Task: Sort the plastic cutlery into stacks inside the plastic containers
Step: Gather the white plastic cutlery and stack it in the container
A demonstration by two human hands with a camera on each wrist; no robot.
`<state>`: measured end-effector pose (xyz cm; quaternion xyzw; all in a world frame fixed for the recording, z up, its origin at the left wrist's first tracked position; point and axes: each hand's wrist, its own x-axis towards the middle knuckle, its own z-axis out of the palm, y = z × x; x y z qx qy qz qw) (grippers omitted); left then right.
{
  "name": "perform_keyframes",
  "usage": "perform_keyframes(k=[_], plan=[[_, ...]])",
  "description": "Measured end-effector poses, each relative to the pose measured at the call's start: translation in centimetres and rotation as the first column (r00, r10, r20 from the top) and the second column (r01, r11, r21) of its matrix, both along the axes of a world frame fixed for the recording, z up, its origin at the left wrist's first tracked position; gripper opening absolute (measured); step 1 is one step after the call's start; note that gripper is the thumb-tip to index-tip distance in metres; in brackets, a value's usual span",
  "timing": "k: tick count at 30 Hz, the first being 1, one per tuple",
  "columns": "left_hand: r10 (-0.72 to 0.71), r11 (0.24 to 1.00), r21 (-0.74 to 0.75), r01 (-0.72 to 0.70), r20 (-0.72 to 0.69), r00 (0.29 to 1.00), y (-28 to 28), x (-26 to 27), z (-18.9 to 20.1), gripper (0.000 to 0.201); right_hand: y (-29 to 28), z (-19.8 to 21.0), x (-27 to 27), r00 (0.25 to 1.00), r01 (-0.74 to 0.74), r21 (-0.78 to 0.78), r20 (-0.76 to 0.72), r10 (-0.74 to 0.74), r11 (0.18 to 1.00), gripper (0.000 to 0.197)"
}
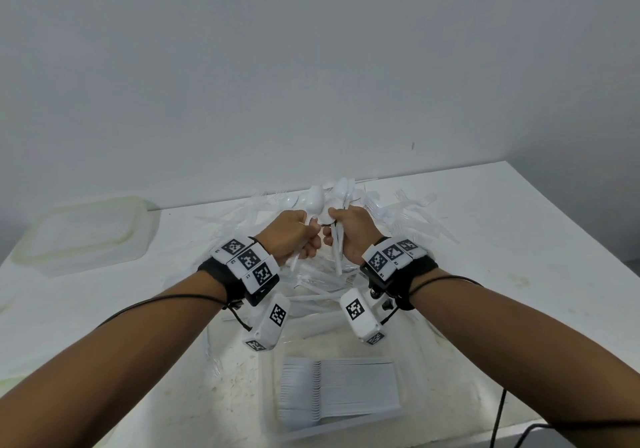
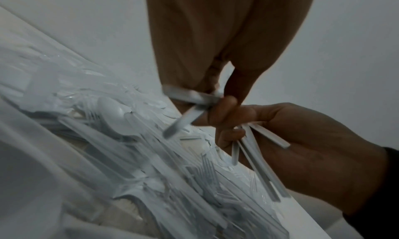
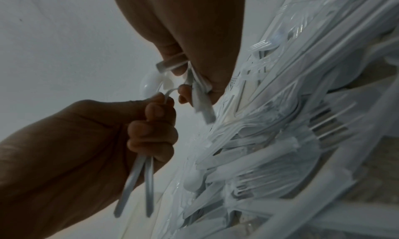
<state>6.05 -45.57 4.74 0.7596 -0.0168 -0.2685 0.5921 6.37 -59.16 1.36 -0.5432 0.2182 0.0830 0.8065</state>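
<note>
One neat stack [image 1: 337,392] sat in the near container [image 1: 398,416]; a large loose pile [image 1: 398,212] remained on the bench [image 1: 519,239] while the left hand [image 1: 294,236] and right hand [image 1: 349,232] each gripped spoons [image 1: 315,201].

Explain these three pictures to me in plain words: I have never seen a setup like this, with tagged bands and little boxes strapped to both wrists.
No machine here: a person works with bare hands, wearing three cameras. The wide picture comes from the head, looking down at both arms; the other two come from the small wrist cameras, looking along each hand. The checkered squares are marker tags on the wrist bands. On the white table lies a loose heap of white plastic cutlery, a neat stack of cutlery in a clear container near the person, and another plastic container at far left. The left hand grips spoon handles; the right hand grips a bundle of spoons.
</note>
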Motion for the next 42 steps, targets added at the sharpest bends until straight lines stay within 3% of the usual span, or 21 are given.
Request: perform_keyframes(k=[4, 8, 12, 15, 20, 26, 34, 39, 42], plan=[[0.092, 0.994, 0.049, -0.096, 0.069, 0.993, 0.1, 0.3, -0.2, 0.013, 0.0, -0.1, 0.2, 1.000, -0.013, 0.051, -0.026, 0.014, 0.999, 0.013], [0.104, 0.994, 0.029, -0.105, 0.047, 0.993, 0.0, 0.2, 0.0, 0.010, 0.3, -0.1, 0.0, 1.000, -0.001, 0.141, -0.029, 0.005, 0.990, 0.028], [0.104, 0.992, -0.071, -0.105, -0.018, 0.994, -0.3, -0.4, 0.0, 0.021, 0.5, 0.2, -0.1, 0.999, -0.005, 0.021, 0.039, 0.004, 1.000, 0.025], [0.074, 0.992, -0.099, -0.076, -0.023, 0.997, -0.5, -0.5, -0.2, 0.014, 0.4, 0.2, 0.0, 0.999, 0.019, 0.018, 0.026, -0.019, 1.000, 0.024], [0.118, 0.991, -0.056, -0.121, -0.047, 0.992, -0.3, -0.1, -0.2, 0.014, -0.1, 0.1, 0.3, 1.000, 0.018, -0.062, 0.015, -0.017, 0.998, 0.019], [0.020, 0.978, 0.199, -0.057, 0.183, 0.983, 0.0, 0.8, -0.4, 0.030, 0.4, 0.5, 0.2, 0.999, -0.008, 0.013, 0.032, 0.007, 1.000, 0.013], [0.005, 0.986, 0.162, -0.041, 0.214, 0.977, 0.7, 1.5, -0.4, 0.027, 0.7, 0.3, 0.1, 0.996, -0.048, -0.004, 0.073, 0.048, 0.999, 0.026], [0.031, 0.977, 0.202, -0.073, 0.203, 0.979, 0.6, 1.7, -0.4, 0.031, 0.9, 0.4, -0.1, 0.988, -0.107, -0.097, 0.105, 0.117, 0.990, 0.014], [0.119, 0.981, 0.132, -0.140, 0.154, 0.981, 0.4, 2.0, 0.0, 0.014, 0.8, 0.3, -0.2, 0.984, -0.123, -0.087, 0.118, 0.132, 0.989, 0.009]])
